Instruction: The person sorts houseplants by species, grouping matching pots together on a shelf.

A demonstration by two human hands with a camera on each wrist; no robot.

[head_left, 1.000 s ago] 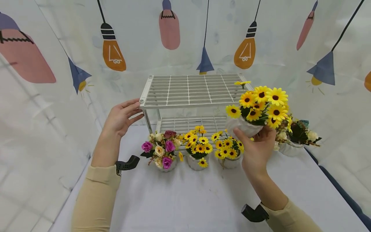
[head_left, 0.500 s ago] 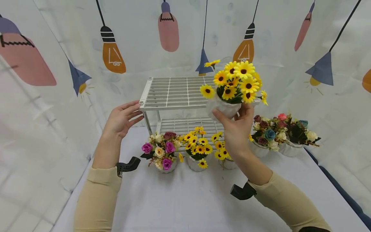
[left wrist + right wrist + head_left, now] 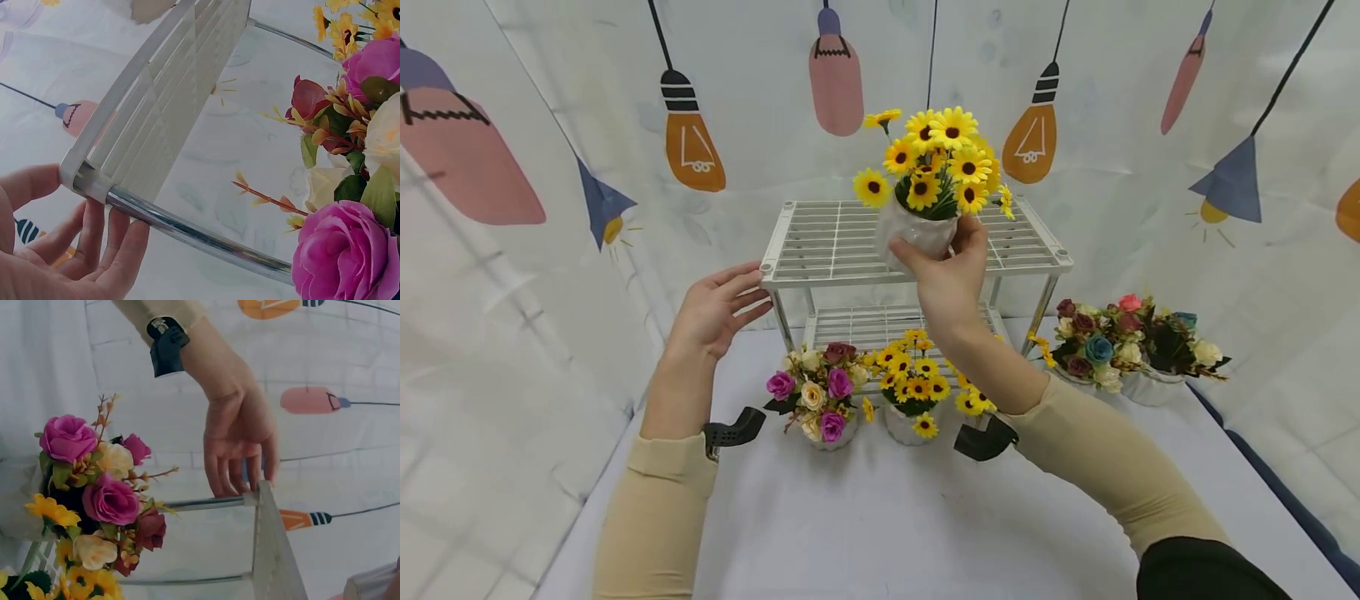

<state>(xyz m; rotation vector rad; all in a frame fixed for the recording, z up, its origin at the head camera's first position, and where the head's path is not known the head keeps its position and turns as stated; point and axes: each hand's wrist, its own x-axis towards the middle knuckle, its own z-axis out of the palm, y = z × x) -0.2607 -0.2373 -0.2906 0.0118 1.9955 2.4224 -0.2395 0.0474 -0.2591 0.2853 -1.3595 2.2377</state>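
My right hand (image 3: 951, 279) grips a white pot (image 3: 917, 229) of yellow sunflowers (image 3: 928, 162), held upright over the front part of a white wire rack's top shelf (image 3: 827, 237). Part of the pot's pale side (image 3: 373, 585) enters the right wrist view at the lower right corner. At the rack's front left corner, my left hand (image 3: 718, 308) holds on. In the left wrist view its thumb (image 3: 34, 185) meets the white corner piece, and the other fingers (image 3: 128, 250) lie against the chrome post (image 3: 187, 228).
Before the rack stand a pot of purple and cream roses (image 3: 823, 392) and a pot of small sunflowers (image 3: 913, 383); another sunflower pot (image 3: 973, 402) is partly behind my right forearm. Mixed rose pots (image 3: 1097, 346) stand at the right on the white tablecloth (image 3: 865, 517). A patterned curtain (image 3: 737, 100) hangs behind.
My right hand has carried the sunflower pot leftward and upward, from the rack's right side to over the top shelf. The left hand has stayed at the corner.
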